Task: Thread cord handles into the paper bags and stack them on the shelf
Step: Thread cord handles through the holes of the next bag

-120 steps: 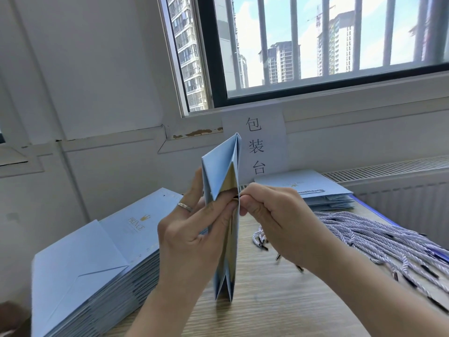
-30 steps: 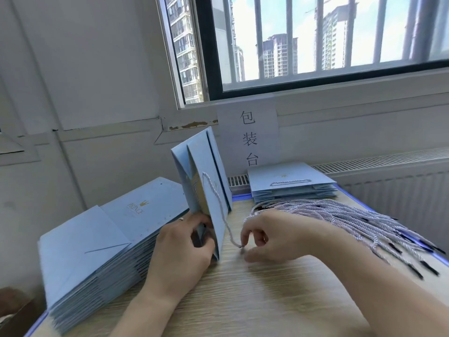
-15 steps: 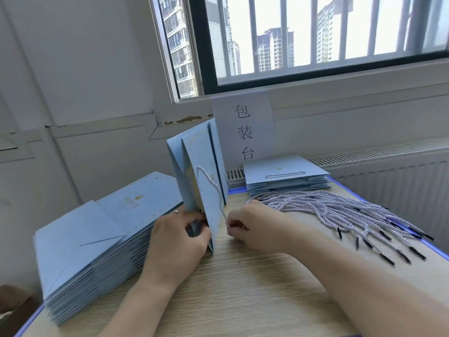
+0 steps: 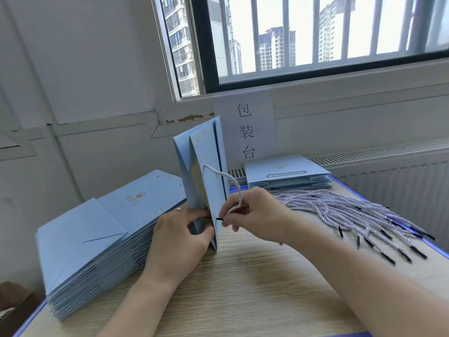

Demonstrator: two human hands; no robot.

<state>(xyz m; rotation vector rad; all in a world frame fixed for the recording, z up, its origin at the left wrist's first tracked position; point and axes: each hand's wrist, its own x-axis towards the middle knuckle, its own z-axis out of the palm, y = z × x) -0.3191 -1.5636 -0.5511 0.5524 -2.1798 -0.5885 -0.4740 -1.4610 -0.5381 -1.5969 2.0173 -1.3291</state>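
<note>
Currently a light wood-grain counter [image 4: 243, 293] with a blue edge strip, set against a white wall under a barred window [image 4: 315, 32]; high-rise blocks are visible outside.

The paper bag [image 4: 206, 166] stands upright on its folded edge mid-counter, and it is the reference for everything below.
- Left hand [image 4: 179, 235]: its fingers [image 4: 194, 223] are curled round the bag's lower near edge and hold it upright. There is a ring [image 4: 178, 209] on one finger.
- Right hand [image 4: 257, 215]: just right of the bag, its fingers [image 4: 234, 221] pinch the cord [image 4: 230, 181] close to its black tip [image 4: 219, 218]. The tip touches the bag's face low down; can't tell if it's through a hole. The cord's far end meets the face higher up, and the loop hangs free between.
- Left of the bag: a tall stack of flat bags [image 4: 109, 229], "PRINCE" and a crown in gold on the top one.
- Behind and right of the bag: a short stack of corded bags [image 4: 286, 171] lying flat.
- Right of the bag: a loose cord bundle [image 4: 340, 210] fanned across the counter, black tips toward the near-right edge.
- Directly behind the bag: a paper sign [image 4: 244, 127] with three printed characters, stuck to the wall below the sill.
- Far right, behind the counter: a white radiator [image 4: 388, 176].
- Paint is chipped on the trim up and left of the bag.
</note>
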